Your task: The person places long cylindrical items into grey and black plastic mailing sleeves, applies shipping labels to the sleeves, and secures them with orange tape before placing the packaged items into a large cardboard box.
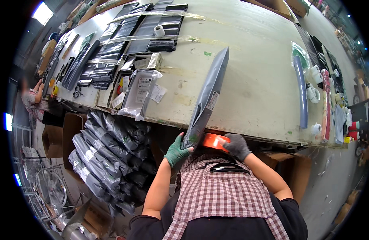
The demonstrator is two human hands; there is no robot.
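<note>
A long package in a grey plastic bag (208, 96) lies slantwise over the table's front edge, with a white label on its side. My left hand (177, 151), in a green glove, is closed around its near end. Just right of that end, my right hand (237, 147), in a dark grey glove, grips what looks like a glossy orange tape roll (213, 142). Part of the orange roll is hidden under the fingers. The package's far end rests on the pale tabletop (256, 80).
Left of the package stands an open tray of labels (140, 92). Scissors (77, 92) and stacked black bags (130, 36) lie farther left. Wrapped packages (100, 156) fill a carton below. Rolls (313, 94) line the right edge. Another person (32, 98) stands far left.
</note>
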